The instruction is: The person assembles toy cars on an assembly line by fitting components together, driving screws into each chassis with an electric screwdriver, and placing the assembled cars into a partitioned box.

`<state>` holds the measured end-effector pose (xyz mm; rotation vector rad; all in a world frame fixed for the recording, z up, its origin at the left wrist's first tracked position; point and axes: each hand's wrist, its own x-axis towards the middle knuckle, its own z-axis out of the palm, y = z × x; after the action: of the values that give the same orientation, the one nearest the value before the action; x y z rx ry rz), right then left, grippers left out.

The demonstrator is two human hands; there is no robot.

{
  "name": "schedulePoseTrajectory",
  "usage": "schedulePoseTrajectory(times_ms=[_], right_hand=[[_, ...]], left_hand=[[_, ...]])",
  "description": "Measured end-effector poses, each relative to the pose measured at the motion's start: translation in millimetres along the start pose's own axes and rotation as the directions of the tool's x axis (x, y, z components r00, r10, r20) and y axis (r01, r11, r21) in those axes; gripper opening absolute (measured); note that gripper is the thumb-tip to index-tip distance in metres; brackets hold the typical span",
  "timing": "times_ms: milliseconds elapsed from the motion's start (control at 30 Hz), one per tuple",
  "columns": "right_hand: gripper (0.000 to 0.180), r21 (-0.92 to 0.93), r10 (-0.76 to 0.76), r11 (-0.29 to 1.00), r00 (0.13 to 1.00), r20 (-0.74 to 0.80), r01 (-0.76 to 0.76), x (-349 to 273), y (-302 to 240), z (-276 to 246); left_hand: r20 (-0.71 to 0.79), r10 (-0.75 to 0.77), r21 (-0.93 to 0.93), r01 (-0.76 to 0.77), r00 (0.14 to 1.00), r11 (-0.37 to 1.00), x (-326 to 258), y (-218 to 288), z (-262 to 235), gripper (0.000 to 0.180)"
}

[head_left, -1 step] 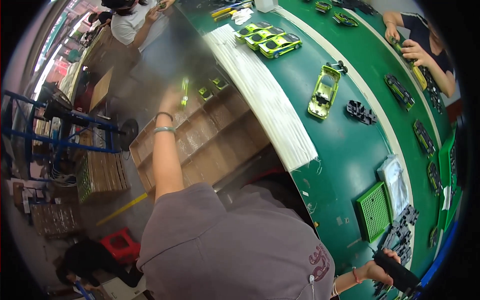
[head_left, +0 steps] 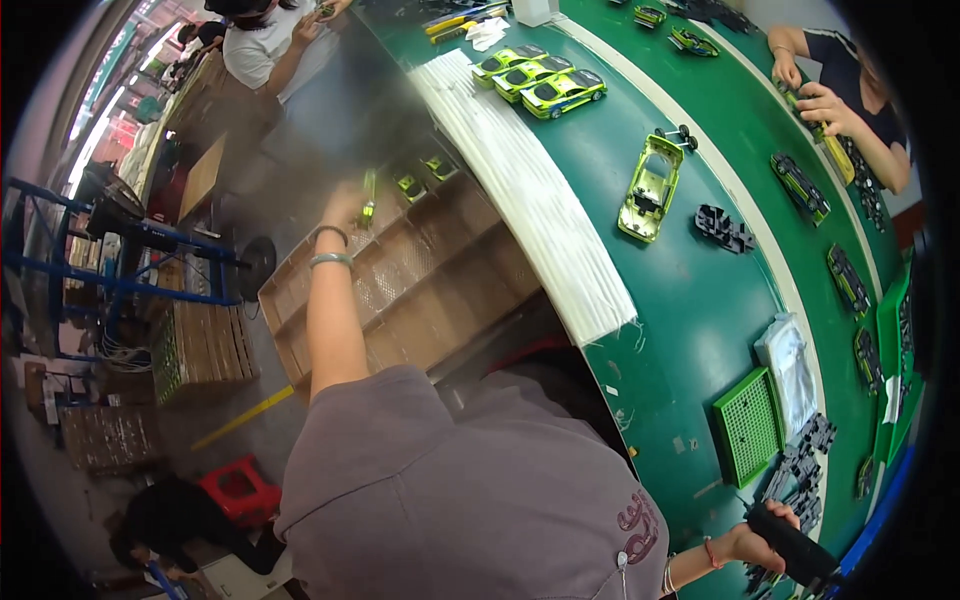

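Note:
My left hand (head_left: 345, 205), partly blurred by a hazy patch, reaches over a divided cardboard box (head_left: 440, 270) at the left. Its fingers are closed at a slim yellow-green toy car (head_left: 369, 202), seen narrow and on edge. Two more yellow-green toy cars, one (head_left: 410, 187) and another (head_left: 438, 167), lie in the far compartments beside it. At the lower right, my right hand (head_left: 757, 545) grips a black electric screwdriver (head_left: 793, 545) above black plastic chassis parts (head_left: 797, 470).
Finished toy cars (head_left: 540, 80) stand on the green table beside white foam sheeting (head_left: 530, 200). A yellow-green car shell (head_left: 650, 190), a black chassis (head_left: 723, 229) and a green perforated tray (head_left: 748, 425) lie on the table. A co-worker (head_left: 840, 110) handles a car across the belt.
My left hand and the toy car in it have shifted slightly nearer, over the box. The right hand stays nearly in place with the screwdriver.

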<state>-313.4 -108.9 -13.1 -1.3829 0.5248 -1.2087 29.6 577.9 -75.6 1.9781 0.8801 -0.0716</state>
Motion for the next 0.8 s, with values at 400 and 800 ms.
schedulePoseTrajectory(times_ms=[400,800], right_hand=[[0.092,0.101,-0.037,0.994,0.999,0.029,0.034,-8.0,4.3,8.9],[0.09,-0.01,-0.084,0.996,0.996,-0.023,0.084,-18.2,-16.2,32.1]], left_hand=[[-0.449,0.376,0.128,-0.358,0.811,0.925,146.3,-67.1,16.1,0.029],[0.32,0.89,-0.437,-0.884,-0.326,-0.167,-276.5,312.9,298.2,0.026]])
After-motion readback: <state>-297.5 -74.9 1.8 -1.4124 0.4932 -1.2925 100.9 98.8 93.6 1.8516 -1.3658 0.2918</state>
